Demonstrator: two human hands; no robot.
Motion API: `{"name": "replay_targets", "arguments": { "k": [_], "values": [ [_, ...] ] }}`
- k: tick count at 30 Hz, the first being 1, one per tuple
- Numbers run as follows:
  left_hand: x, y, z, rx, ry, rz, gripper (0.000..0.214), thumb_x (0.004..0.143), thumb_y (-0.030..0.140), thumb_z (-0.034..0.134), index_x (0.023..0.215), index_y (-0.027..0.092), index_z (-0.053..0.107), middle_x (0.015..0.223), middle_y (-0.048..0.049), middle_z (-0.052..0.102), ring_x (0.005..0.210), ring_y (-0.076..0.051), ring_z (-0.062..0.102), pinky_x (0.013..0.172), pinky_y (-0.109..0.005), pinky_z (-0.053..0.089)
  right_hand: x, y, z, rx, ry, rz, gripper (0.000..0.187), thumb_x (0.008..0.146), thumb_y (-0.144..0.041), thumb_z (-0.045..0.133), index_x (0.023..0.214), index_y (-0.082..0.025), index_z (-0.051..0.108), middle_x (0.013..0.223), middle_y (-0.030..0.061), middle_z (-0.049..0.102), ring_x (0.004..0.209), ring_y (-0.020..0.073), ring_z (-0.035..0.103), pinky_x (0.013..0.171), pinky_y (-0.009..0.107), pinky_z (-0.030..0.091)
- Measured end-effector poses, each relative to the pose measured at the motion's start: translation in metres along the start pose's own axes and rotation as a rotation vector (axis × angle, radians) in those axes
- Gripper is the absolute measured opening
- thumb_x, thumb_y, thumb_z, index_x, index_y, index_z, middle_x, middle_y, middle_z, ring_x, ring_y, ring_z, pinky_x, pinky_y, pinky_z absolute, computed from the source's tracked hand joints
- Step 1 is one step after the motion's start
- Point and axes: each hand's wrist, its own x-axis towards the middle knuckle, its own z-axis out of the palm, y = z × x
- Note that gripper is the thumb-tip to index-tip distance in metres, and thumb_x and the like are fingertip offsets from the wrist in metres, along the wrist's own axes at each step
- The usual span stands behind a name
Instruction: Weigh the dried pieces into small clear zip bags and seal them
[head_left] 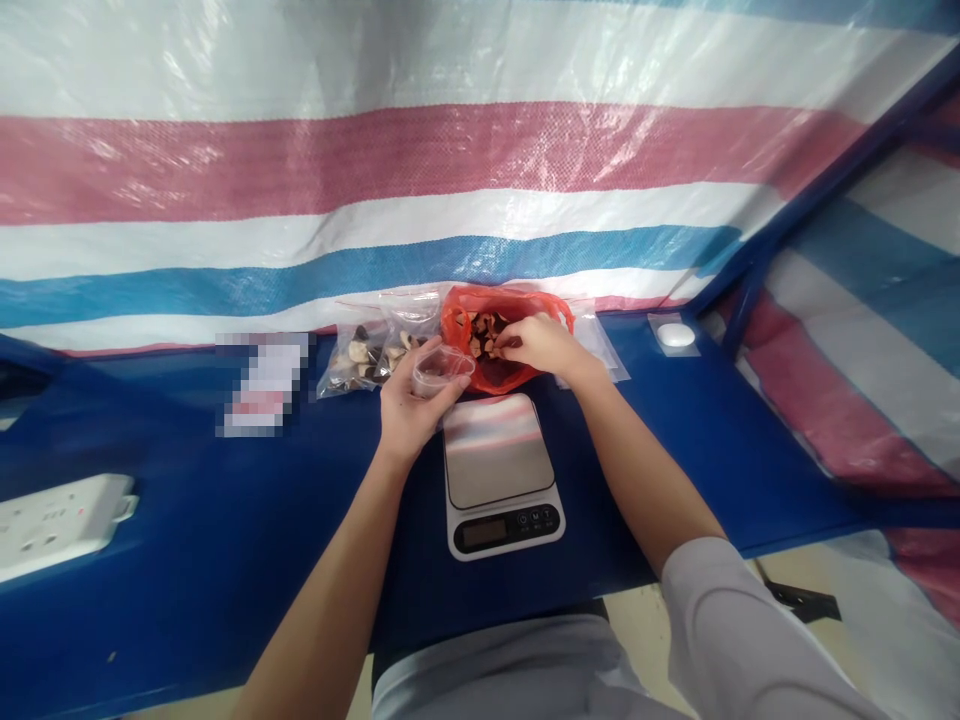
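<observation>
My left hand [418, 395] is curled around a clear plastic bag [444, 372] and holds its mouth open. What lies inside that bag is hard to make out. My right hand [538, 345] reaches into an open red plastic bag [517, 378], its fingertips pinched among brown dried pieces [486, 335]. Just below both hands, a kitchen scale [499, 455] with a steel plate lies flat on the blue table [300, 560]. Left of the red bag are two clear zip bags [351, 362] with pale and dark dried pieces in them.
Flat clear bags [604, 350] lie partly behind my right arm. Farther right is a white oval object [675, 335] on a clear packet. A blurred-out paper [266, 385] and a white power strip [64, 520] are on the left. Striped sheeting [375, 160] hangs behind the table.
</observation>
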Motion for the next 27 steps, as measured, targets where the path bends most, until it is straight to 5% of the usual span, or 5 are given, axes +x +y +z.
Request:
{"name": "replay_targets", "arguments": {
  "k": [9,16,27],
  "values": [
    [-0.001,0.003,0.0,-0.017,-0.023,-0.001,0.066,0.073,0.049,0.082,0.128,0.017,0.066,0.115,-0.0118,0.075,0.11,-0.027,0.07,0.103,-0.042,0.052,-0.004,-0.005,-0.011,0.404,0.055,-0.102,0.017,0.084,-0.021,0.067,0.093,-0.021,0.082,0.091,0.0011,0.08,0.086,0.0175,0.074,0.084,0.027,0.054],
    [-0.003,0.006,0.002,-0.007,-0.055,0.072,0.063,0.074,0.048,0.081,0.128,0.02,0.067,0.121,-0.0113,0.073,0.112,-0.027,0.069,0.105,-0.042,0.051,-0.017,-0.032,-0.029,0.697,0.068,-0.192,0.016,0.082,-0.03,0.072,0.092,-0.02,0.08,0.092,0.0019,0.08,0.087,0.0183,0.074,0.083,0.029,0.057],
    [-0.005,0.011,0.003,-0.03,-0.11,0.146,0.061,0.074,0.045,0.082,0.127,0.019,0.067,0.12,-0.0108,0.073,0.113,-0.028,0.068,0.103,-0.041,0.051,-0.022,-0.07,-0.024,0.369,0.008,-0.357,0.014,0.086,-0.018,0.067,0.09,-0.021,0.081,0.083,-0.0008,0.079,0.072,0.0129,0.07,0.073,0.023,0.051]
  ]
}}
